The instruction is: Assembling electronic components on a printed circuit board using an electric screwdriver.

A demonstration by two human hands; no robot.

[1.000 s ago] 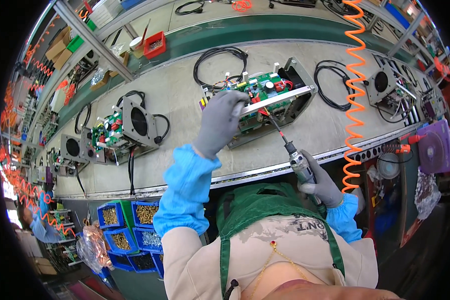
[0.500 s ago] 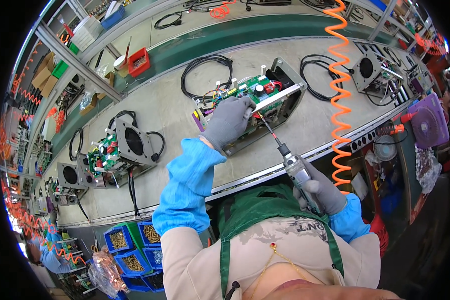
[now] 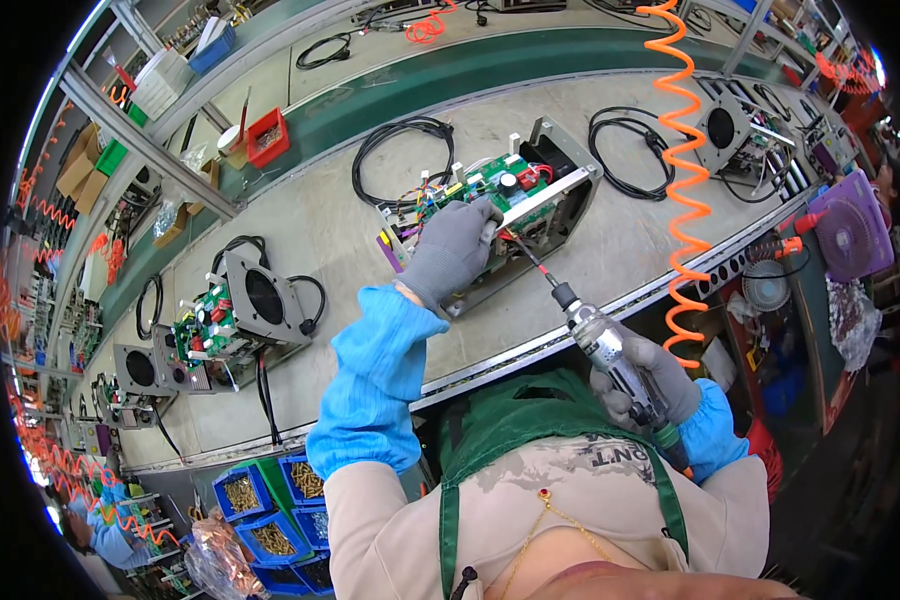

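Note:
An open-framed electronic unit (image 3: 568,192) lies in front of me on the bench, its green circuit board (image 3: 482,185) and wiring exposed. My left hand (image 3: 453,248), in a grey glove, rests at its near side. The thumb and fingers are pinched together beside a pale metal rail; whatever they hold is hidden. My right hand (image 3: 660,375), gloved too, is wrapped round a silver air screwdriver (image 3: 600,340). The driver's long bit slants up and left, its tip at the unit's near side just by my left fingertips. Whether the tip sits on a screw is too small to tell.
Black coiled cables (image 3: 354,165) lie behind the unit. Similar units stand left (image 3: 260,290) and right (image 3: 722,128). An orange spiral hose (image 3: 682,200) hangs right of me. Blue bins (image 3: 270,540) of screws sit lower left; a red tray (image 3: 268,138) stands farther back. A purple fan (image 3: 855,228) is at right.
The whole view has shifted slightly. My right hand and the screwdriver have turned a little, showing more of the driver's body. My left hand keeps its place at the unit.

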